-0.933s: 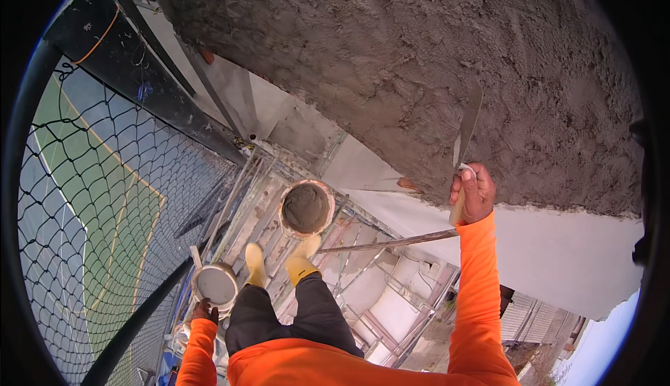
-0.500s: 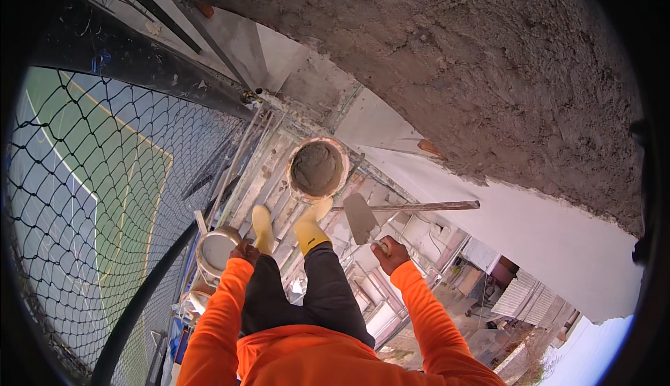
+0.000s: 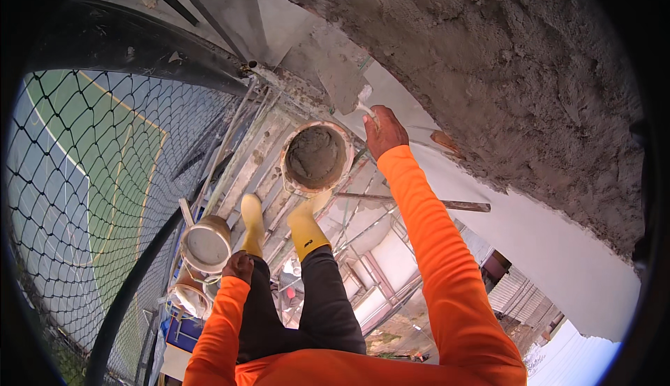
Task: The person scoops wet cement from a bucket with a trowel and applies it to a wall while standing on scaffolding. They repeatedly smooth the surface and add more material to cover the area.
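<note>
My right hand (image 3: pixel 386 132) is closed round the handle of a pointing trowel (image 3: pixel 338 82). Its grey, mortar-smeared blade reaches past the far side of a round bucket (image 3: pixel 284 161), near the rough plastered wall. Grey mortar (image 3: pixel 317 154) fills much of that bucket, in front of my yellow boots. Beside my left thigh hangs my left hand (image 3: pixel 239 266), its fingers curled with nothing visible in them. Close to it on the left stands a second bucket (image 3: pixel 207 243) holding pale grey liquid or paste.
Wet brown-grey render (image 3: pixel 502 72) covers the upper wall, above a smooth white surface (image 3: pixel 551 253). Planks (image 3: pixel 255 159) form the narrow platform underfoot. A wooden bar (image 3: pixel 453 205) sticks out rightward. Black netting (image 3: pixel 77 169) and a dark rail (image 3: pixel 132 281) border the left; ground lies far below.
My right hand has swung forward and up with the trowel, from beside my right boot to beyond the mortar bucket. My left hand has stayed low near my thigh.
</note>
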The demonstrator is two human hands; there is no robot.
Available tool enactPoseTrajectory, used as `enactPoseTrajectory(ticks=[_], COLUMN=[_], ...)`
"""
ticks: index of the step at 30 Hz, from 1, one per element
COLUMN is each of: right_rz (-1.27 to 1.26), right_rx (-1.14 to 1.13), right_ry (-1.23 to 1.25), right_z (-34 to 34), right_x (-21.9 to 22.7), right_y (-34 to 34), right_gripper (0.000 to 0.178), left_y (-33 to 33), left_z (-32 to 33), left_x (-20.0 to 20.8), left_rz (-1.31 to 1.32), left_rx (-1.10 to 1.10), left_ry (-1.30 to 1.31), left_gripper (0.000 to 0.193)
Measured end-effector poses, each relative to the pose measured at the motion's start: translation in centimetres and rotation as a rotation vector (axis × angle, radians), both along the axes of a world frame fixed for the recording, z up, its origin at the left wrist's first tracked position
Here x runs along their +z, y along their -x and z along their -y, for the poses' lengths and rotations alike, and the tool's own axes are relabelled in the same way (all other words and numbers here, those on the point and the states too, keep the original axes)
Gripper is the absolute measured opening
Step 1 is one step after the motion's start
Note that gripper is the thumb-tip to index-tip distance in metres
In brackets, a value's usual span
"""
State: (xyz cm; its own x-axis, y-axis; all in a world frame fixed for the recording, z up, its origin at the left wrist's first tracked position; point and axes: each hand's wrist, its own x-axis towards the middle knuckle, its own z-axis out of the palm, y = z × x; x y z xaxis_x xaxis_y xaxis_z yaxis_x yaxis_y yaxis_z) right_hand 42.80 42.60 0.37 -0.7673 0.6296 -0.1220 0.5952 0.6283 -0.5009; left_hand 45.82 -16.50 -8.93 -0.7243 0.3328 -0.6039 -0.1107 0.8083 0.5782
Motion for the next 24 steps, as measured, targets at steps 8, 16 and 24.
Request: enactPoseTrajectory(ticks=[8,16,24], right_rz=[-0.079,-0.111,-0.074], right_rx=[-0.112,-0.086,-0.120], right_ry=[-0.100,-0.088,-0.146], right_z=[-6.9,-8.3,-9.8], right_x=[1.8,6.2,12.4], right_y=[9.4,3.2,-4.0], right_gripper=[0.032,0.031,0.033], left_y=[4.7,-0.3,1.8], left_z=[9.1,7.8,0.9], left_x=[7.3,7.5,8.0], left_rz=[-0.012,0.144,0.207], left_rx=[0.119,0.037,0.191], left_ry=[0.126,0.221,-0.124], left_gripper=[0.037,0.045,0.036])
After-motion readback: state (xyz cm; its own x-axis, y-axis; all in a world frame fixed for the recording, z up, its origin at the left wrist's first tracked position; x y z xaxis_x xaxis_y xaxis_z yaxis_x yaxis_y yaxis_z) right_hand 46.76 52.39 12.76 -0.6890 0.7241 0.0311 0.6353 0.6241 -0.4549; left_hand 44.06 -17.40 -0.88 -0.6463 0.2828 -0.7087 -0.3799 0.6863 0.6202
